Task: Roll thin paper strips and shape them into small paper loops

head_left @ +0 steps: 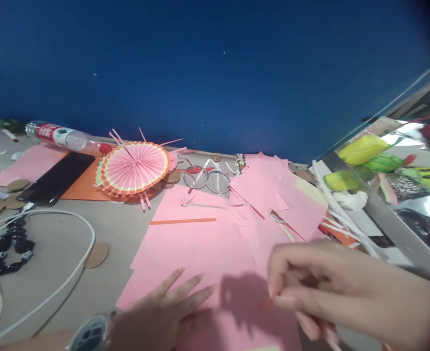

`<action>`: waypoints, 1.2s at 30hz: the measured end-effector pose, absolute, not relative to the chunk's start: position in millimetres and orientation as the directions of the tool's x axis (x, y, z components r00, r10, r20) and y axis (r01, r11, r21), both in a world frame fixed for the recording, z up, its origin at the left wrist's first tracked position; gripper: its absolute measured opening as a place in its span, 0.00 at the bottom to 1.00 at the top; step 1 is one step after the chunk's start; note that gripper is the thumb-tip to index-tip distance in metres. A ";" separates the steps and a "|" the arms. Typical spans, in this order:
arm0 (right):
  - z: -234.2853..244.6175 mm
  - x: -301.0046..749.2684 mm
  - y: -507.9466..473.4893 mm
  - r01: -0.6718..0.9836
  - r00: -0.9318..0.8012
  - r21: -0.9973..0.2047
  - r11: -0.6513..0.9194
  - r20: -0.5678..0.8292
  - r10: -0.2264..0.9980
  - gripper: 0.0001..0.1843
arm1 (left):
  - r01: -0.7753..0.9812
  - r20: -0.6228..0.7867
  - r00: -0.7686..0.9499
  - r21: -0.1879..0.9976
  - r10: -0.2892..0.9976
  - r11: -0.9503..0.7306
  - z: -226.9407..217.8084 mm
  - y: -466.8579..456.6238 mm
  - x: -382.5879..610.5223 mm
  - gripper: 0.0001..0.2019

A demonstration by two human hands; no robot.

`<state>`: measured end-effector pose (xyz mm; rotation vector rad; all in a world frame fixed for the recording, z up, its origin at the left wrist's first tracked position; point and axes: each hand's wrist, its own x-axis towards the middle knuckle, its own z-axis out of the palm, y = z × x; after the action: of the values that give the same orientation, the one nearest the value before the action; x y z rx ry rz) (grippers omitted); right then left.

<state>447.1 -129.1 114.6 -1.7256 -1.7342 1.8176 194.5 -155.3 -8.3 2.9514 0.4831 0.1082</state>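
Pink paper sheets (200, 248) lie overlapping in front of me. My left hand (163, 312), with a watch on the wrist, rests flat on them at the bottom, fingers spread. Above the sheets at the lower right, my right hand (309, 287) is closed, thumb and index finger pinched together. A faint orange blur shows at those fingertips, too small to name. An orange paper strip (182, 222) lies across the pink paper, beyond my left hand. Farther back stands a pleated paper rosette (136, 168) in pink, pale yellow and orange.
At the left are a plastic bottle (65, 137), a black phone (57, 178), a white cable (90, 229) and a black beaded bracelet (12, 248). Glasses (206, 180) lie behind the paper. Smaller pink sheets (280, 190) and a tray edge (393, 209) are at the right.
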 end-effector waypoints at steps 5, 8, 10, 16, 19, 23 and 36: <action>45.8 414.3 -105.0 0.523 -0.535 -0.744 -0.415 -0.666 0.520 0.16 | 0.309 0.152 0.934 0.110 0.323 -0.945 -32.3 -169.2 215.4 0.19; 15.0 405.6 -102.3 0.543 -0.527 -0.740 -0.397 -0.668 0.525 0.16 | 0.305 0.156 0.937 0.078 0.313 -0.949 -32.3 -171.4 212.1 0.19; 8.9 404.8 -100.3 0.574 -0.491 -0.731 -0.369 -0.668 0.559 0.18 | 0.292 0.166 0.940 0.070 0.300 -0.954 -30.3 -170.9 206.9 0.18; 11.3 402.2 -86.6 0.657 -0.417 -0.693 -0.298 -0.662 0.623 0.22 | 0.234 0.189 0.950 0.099 0.249 -0.967 -37.7 -167.8 200.2 0.19; 10.4 397.0 -83.1 0.669 -0.403 -0.687 -0.284 -0.656 0.639 0.22 | 0.194 0.198 0.954 0.159 0.223 -0.968 -41.0 -167.5 199.8 0.20; 9.6 392.8 -82.3 0.688 -0.392 -0.675 -0.266 -0.654 0.646 0.23 | 0.231 0.139 0.952 0.260 0.273 -0.938 -37.0 -166.1 196.9 0.23; 8.8 390.1 -84.2 0.722 -0.333 -0.626 -0.295 -0.687 0.646 0.23 | 0.487 0.061 0.849 0.294 0.524 -0.822 -25.3 -158.1 197.5 0.23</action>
<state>390.1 -84.2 8.8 -1.8518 -1.9040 1.8020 197.5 -158.1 -25.3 2.7582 0.7694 0.2015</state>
